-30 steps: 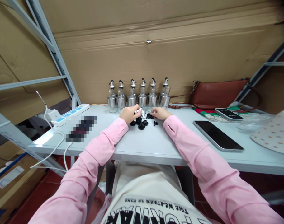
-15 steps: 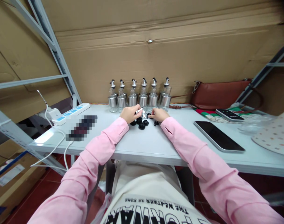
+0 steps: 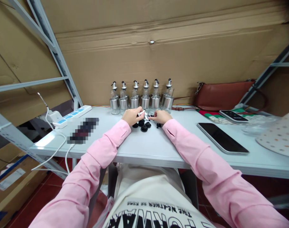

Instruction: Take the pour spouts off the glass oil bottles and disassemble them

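Observation:
My left hand (image 3: 131,116) is closed around a small silver pour spout (image 3: 142,112) at the middle of the white table (image 3: 146,145). My right hand (image 3: 161,117) pinches a small black part whose shape I cannot make out and holds it close to the spout. Several black round caps (image 3: 144,126) lie on the table just under both hands. Behind them stands a row of several glass bottles (image 3: 141,99) with steel bands and spouts fitted.
A tablet (image 3: 222,138) and a phone (image 3: 233,116) lie to the right, with a brown bag (image 3: 220,95) and a spotted hat (image 3: 281,136). A power strip (image 3: 72,114) with white cables sits at the left. Cardboard walls stand behind.
My right hand has slid a little to the left, toward the spout in my left hand. My left hand has stayed in place.

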Demonstrator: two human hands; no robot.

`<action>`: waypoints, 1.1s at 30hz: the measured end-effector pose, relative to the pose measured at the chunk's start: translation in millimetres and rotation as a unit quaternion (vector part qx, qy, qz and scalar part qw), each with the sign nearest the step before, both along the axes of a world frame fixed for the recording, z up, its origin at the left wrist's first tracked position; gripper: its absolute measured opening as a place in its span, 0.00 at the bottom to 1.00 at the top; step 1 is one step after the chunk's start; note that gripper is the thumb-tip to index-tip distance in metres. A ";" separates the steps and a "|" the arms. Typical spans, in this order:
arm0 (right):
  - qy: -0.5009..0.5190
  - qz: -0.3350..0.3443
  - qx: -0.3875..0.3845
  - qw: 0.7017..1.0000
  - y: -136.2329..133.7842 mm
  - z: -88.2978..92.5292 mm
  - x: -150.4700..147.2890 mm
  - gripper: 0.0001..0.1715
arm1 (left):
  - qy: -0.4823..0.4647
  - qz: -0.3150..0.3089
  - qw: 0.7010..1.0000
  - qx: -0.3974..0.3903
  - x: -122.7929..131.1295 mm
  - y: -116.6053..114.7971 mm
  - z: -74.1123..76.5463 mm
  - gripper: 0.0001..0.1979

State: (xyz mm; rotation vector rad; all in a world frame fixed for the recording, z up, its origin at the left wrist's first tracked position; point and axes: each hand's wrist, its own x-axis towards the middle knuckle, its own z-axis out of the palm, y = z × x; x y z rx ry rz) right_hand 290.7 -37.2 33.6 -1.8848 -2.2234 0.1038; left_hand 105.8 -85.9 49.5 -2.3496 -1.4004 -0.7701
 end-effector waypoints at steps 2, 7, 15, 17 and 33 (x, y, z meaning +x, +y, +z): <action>-0.001 -0.001 -0.002 1.000 -1.1 0.9 -0.9 0.23 | 0.003 0.001 1.000 0.001 0.0 -0.3 0.1 0.13; 0.004 -0.001 -0.016 1.000 3.0 1.5 2.3 0.22 | 0.009 0.005 1.000 0.002 -0.3 0.9 -1.2 0.13; 0.053 -0.014 -0.001 0.998 9.4 0.4 10.3 0.16 | 0.014 0.016 1.000 -0.017 1.1 -0.3 -0.4 0.13; 0.144 0.005 0.006 0.990 7.1 5.1 8.6 0.13 | 0.017 0.014 0.999 -0.024 1.3 0.6 -1.2 0.13; 0.387 0.282 -0.101 0.872 -15.4 22.5 -10.4 0.18 | 0.047 -0.009 0.998 -0.050 4.2 6.1 -6.5 0.11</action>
